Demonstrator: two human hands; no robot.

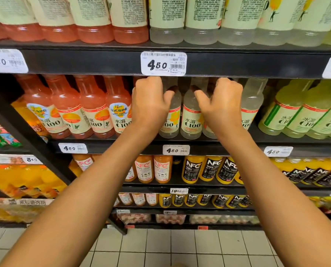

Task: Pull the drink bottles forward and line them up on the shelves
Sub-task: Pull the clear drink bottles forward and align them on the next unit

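Far left on the second shelf, the pink C100 bottles stood shoulder to shoulder at the front lip, labels mostly facing out: that stretch looked faced-up already. Then the action: both arms reached up into the middle of that shelf, where the clear C100 bottles sat. The left hand was curled over the neck of one clear bottle, thumb hooked toward its shoulder, and I'd call that a grip, though its fingers ran behind the bottle out of view. Just right of it, one clear bottle stood untouched between the two hands. The right hand was curled in the same hooking way around a neighbouring bottle's top; its fingertips were hidden under the shelf above, so the hold there is my reading rather than certain. Hooking at the neck made sense, as it let each hand drag a bottle forward from behind. The clear bottles looked pale and cloudy, with cream labels and a red band, some turned slightly off-square. Further right, another clear bottle stood near the edge, then the yellow-green C100 bottles filled the row. A white price tag sat just below the hands.
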